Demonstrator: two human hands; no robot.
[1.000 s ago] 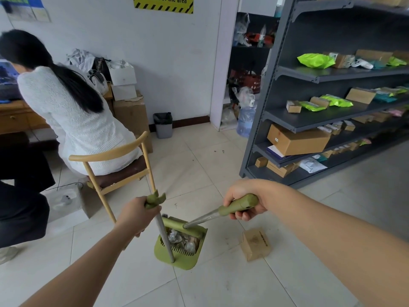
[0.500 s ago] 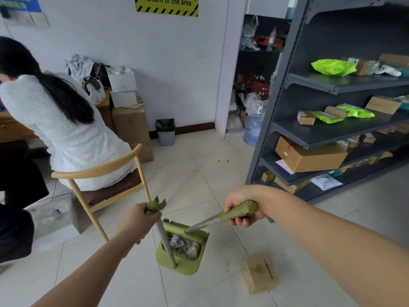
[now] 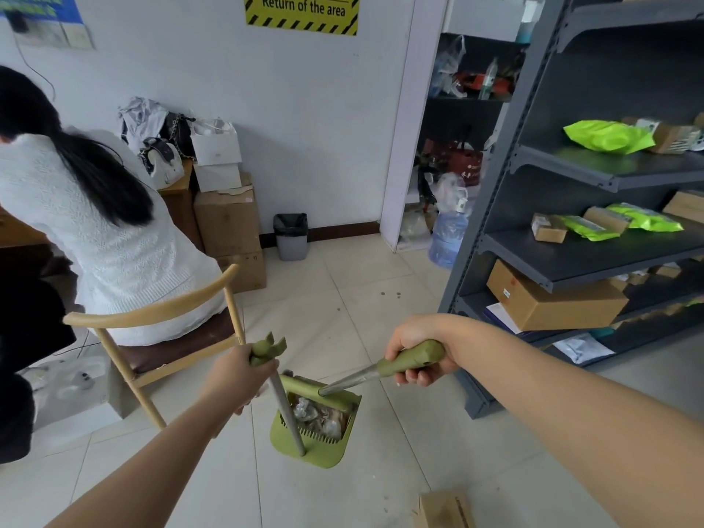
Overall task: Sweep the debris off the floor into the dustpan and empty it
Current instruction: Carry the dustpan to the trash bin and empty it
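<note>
The left hand [image 3: 238,377] was closed round the green grip at the top of the dustpan's upright pole. The right hand [image 3: 417,356] was closed round the green handle of the broom [image 3: 350,381], whose metal shaft slanted down so that the head lay against the pan's upper edge. The dustpan [image 3: 316,451] sat below the left hand, between the two arms, with the debris [image 3: 316,415], crumpled clear wrappers and scraps, inside it. Whether the pan rested on the floor [image 3: 381,432] or hung clear of it could not be determined.

Assessment: sweeping appeared largely complete and the emptying step was in hand. The next move called for carrying the pan level to the bin [image 3: 291,236] by the far wall, well apart from it, then tipping it over the opening.

Count: one dustpan, one broom, one bin, one small cardboard box [image 3: 444,510] at the near edge, and a few dark specks [image 3: 388,294] on the tiles near the shelving [image 3: 571,177].
</note>
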